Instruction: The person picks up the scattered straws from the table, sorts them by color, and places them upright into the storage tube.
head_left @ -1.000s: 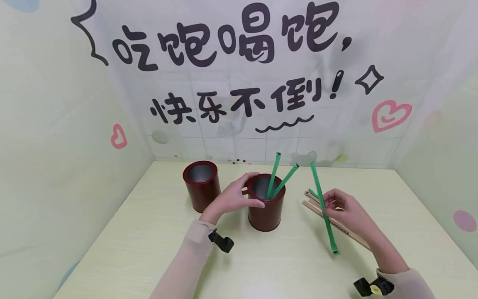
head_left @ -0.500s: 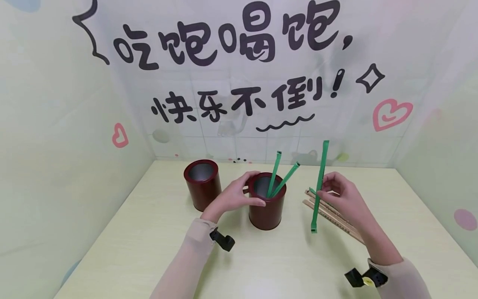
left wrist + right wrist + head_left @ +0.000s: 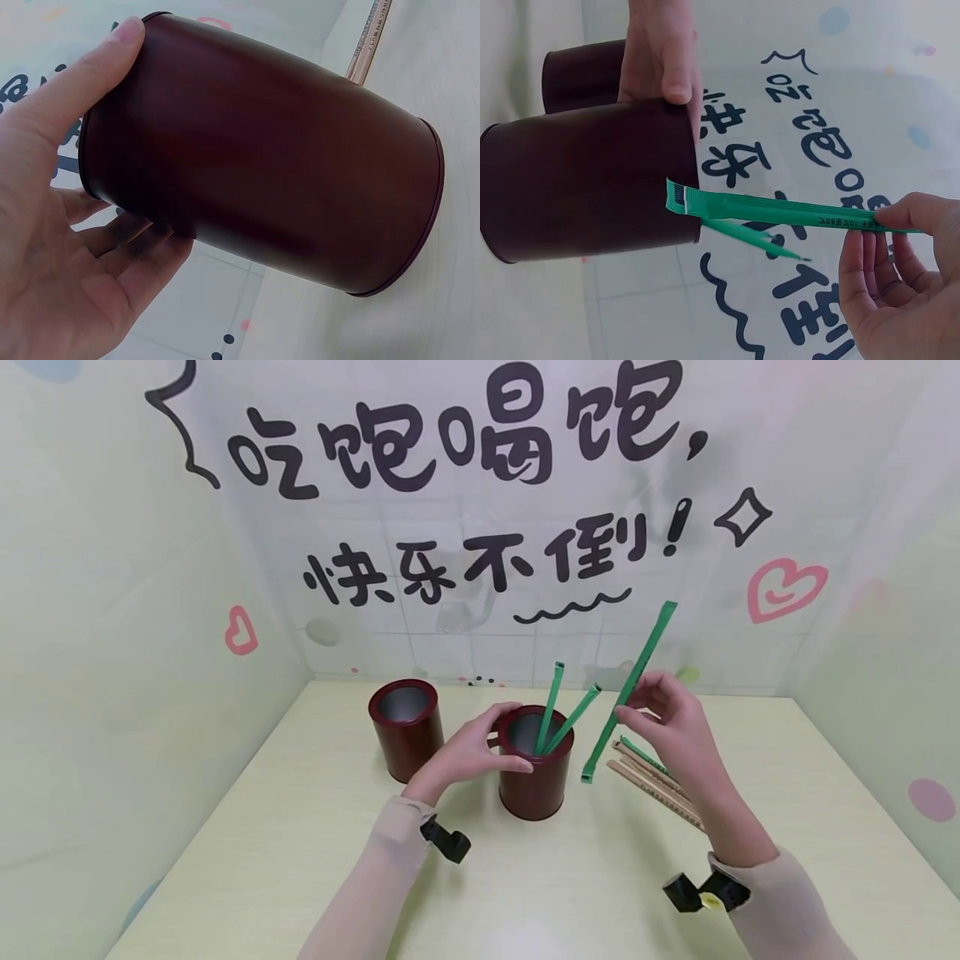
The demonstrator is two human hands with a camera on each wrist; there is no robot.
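My left hand [image 3: 480, 747] grips a dark red round canister [image 3: 534, 793] near its rim, thumb on the near side and fingers round the far side. Two straws in green wrappers [image 3: 551, 706] lean inside it, their tops sticking out. Between thumb and fingertips, my right hand [image 3: 675, 727] pinches another green-wrapped straw [image 3: 645, 652]. That straw slants in the air to the right of the canister, its lower end pointing down-left. In the right wrist view its printed wrapper [image 3: 780, 208] shows, with the near end overlapping the canister [image 3: 592, 180].
A second dark red canister [image 3: 408, 739] stands to the left, with no contents showing. Under my right hand lie several thin brown-wrapped sticks [image 3: 652, 789] and a green-wrapped straw [image 3: 641, 752] on the pale table [image 3: 525, 893]. A printed cloth [image 3: 465, 652] hangs behind.
My right hand has lifted the green-wrapped straw up and left from above the pile towards the canister, tilting its top to the right. The left hand stays on the canister.
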